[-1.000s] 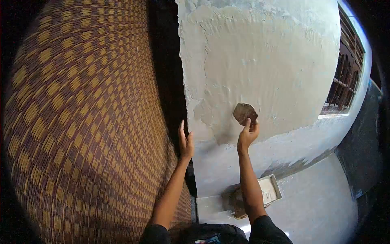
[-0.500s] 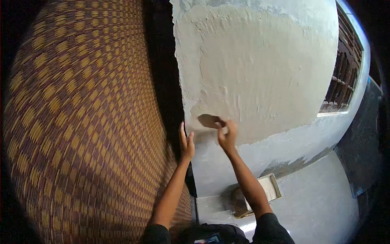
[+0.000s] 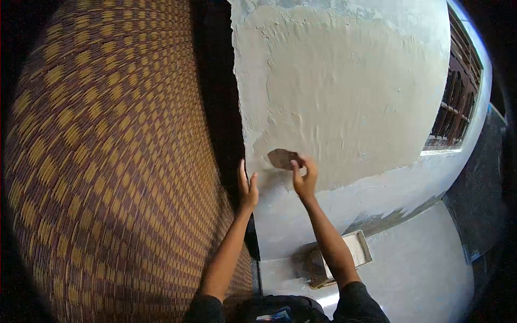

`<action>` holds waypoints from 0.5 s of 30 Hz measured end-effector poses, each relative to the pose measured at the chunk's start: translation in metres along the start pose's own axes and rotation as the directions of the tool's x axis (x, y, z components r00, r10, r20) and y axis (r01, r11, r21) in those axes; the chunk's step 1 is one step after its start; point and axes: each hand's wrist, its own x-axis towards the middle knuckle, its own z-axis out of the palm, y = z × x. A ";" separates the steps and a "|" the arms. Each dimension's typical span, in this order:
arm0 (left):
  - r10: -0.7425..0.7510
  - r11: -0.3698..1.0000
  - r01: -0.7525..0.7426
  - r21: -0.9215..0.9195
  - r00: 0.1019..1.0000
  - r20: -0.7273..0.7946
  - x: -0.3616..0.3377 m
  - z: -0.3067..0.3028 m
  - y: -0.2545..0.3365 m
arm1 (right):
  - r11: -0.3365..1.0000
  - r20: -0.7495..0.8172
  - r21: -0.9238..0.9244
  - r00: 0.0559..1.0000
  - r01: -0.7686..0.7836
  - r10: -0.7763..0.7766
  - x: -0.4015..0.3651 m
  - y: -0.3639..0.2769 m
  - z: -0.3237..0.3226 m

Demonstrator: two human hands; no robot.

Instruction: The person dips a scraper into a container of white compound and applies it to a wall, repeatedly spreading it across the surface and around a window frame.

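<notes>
Fingers apart, my left hand (image 3: 248,185) rests at the left edge of the wall (image 3: 280,226), with nothing in it. A dark, rounded flat scraper (image 3: 281,159) is pinched in my right hand (image 3: 305,177). The scraper lies over the lower left part of a beige layer of wet plaster (image 3: 344,102), which has ridges and streaks. Whether its edge touches the wall is hard to tell.
A woven brown and yellow mat (image 3: 118,161) fills the left side, past a dark gap. Below my right forearm, a rectangular tray (image 3: 366,247) holding pale paste stands on the grey floor (image 3: 409,269). A barred window (image 3: 455,102) is at the right.
My right hand and the scraper have shifted slightly to the right. My left hand has stayed at the wall's edge.
</notes>
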 end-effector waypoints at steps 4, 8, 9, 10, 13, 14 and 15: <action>0.031 1.000 -0.031 -0.003 1.000 -0.001 -0.002 -0.001 -0.005 | 0.960 -0.214 0.072 0.936 -0.271 0.280 0.006 0.017 -0.005; 0.051 0.999 -0.051 0.018 0.999 0.002 -0.001 -0.008 -0.006 | 0.893 -0.438 0.371 0.799 -0.256 0.411 0.017 0.013 -0.019; 0.047 0.999 -0.047 0.003 0.999 -0.008 0.000 -0.007 -0.005 | 0.914 -0.296 0.276 0.879 -0.296 0.374 0.005 0.018 -0.017; 0.042 0.999 -0.042 -0.013 0.999 -0.016 -0.002 -0.004 -0.004 | 0.932 -0.142 0.172 0.928 -0.319 0.344 -0.005 0.024 -0.014; 0.011 1.000 -0.011 0.009 1.000 -0.010 -0.007 0.003 -0.001 | 0.995 -0.040 -0.097 0.999 -0.038 0.035 -0.009 0.009 -0.005; 0.007 1.000 -0.007 0.012 1.000 -0.007 -0.008 0.001 -0.001 | 0.991 -0.069 -0.065 0.991 -0.115 0.110 -0.004 0.010 -0.004; 0.037 0.999 -0.037 0.012 0.999 -0.002 -0.007 0.000 -0.001 | 0.973 -0.223 0.055 0.947 -0.224 0.231 0.001 0.012 -0.006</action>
